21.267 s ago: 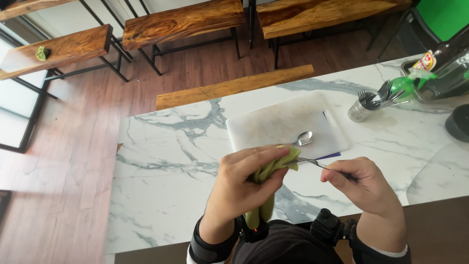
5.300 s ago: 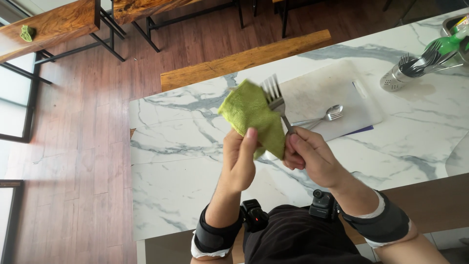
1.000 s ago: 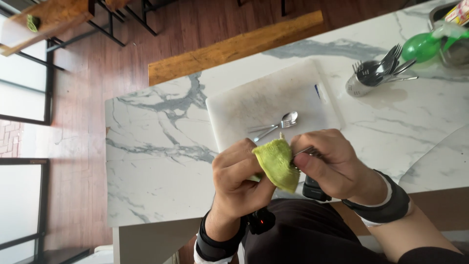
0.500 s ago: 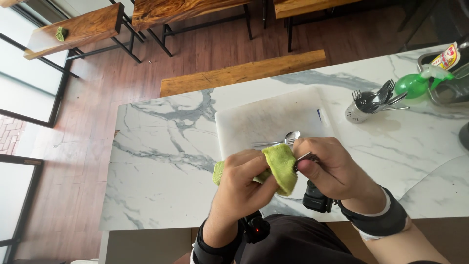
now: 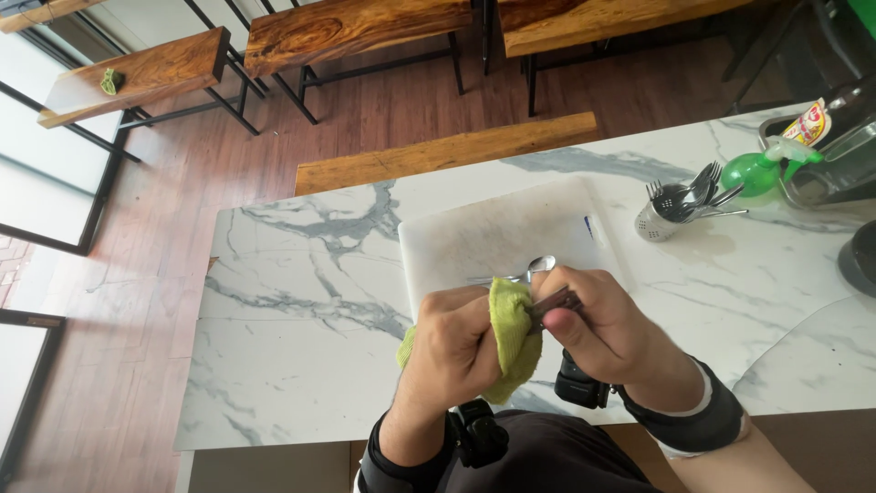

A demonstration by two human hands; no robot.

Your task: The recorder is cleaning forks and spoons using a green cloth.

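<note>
My left hand (image 5: 452, 351) grips a yellow-green cloth (image 5: 513, 329) and presses it around a piece of metal cutlery (image 5: 555, 302). My right hand (image 5: 607, 333) holds that cutlery by its other end, and the wrapped part is hidden, so its kind cannot be told. Both hands meet above the near edge of the white marble table (image 5: 301, 301). Just beyond them a spoon (image 5: 538, 266) lies on a white cutting board (image 5: 493, 228).
A perforated metal cutlery holder (image 5: 659, 219) with several forks stands to the right of the board. A green spray bottle (image 5: 762, 169) and a metal tray are at the far right. A wooden bench (image 5: 447, 151) runs along the table's far side.
The hands stay together with the cloth wrapped on the cutlery; the cloth has shifted slightly along it. The view has tilted, and the spoon on the board has not moved.
</note>
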